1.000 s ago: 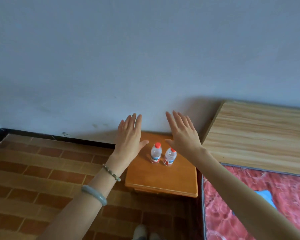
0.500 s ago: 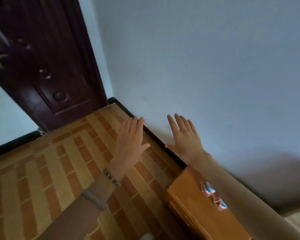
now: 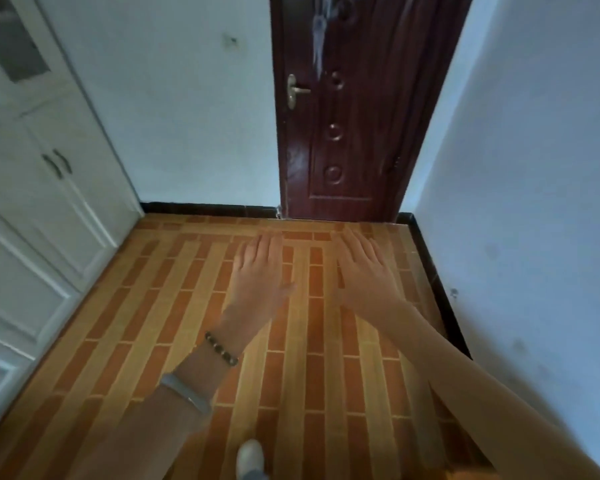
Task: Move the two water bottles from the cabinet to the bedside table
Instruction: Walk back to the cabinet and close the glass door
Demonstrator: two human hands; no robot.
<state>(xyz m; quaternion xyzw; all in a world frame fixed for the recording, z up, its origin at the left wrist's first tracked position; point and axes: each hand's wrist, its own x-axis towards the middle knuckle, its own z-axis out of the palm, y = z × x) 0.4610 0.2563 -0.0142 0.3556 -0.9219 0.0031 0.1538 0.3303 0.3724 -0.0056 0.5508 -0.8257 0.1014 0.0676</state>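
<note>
My left hand (image 3: 257,271) and my right hand (image 3: 366,271) are both held out flat over the brick-patterned floor, palms down, fingers apart, holding nothing. A bead bracelet and a pale bangle circle my left wrist. No water bottle is in view, and the bedside table is out of view apart from a small orange sliver at the bottom right edge (image 3: 471,475). A white cabinet (image 3: 45,216) with paired dark door handles stands along the left side, its doors closed.
A dark red wooden door (image 3: 357,109) with a brass handle stands closed straight ahead. Pale walls run left and right, with a black skirting strip (image 3: 440,289). The tiled floor (image 3: 153,323) stretches ahead. My shoe tip (image 3: 250,457) shows at the bottom.
My view has swung left, from the bedside table with its two bottles, past the wall corner, to the door and cabinet. Both hands have stayed flat and empty in front of me.
</note>
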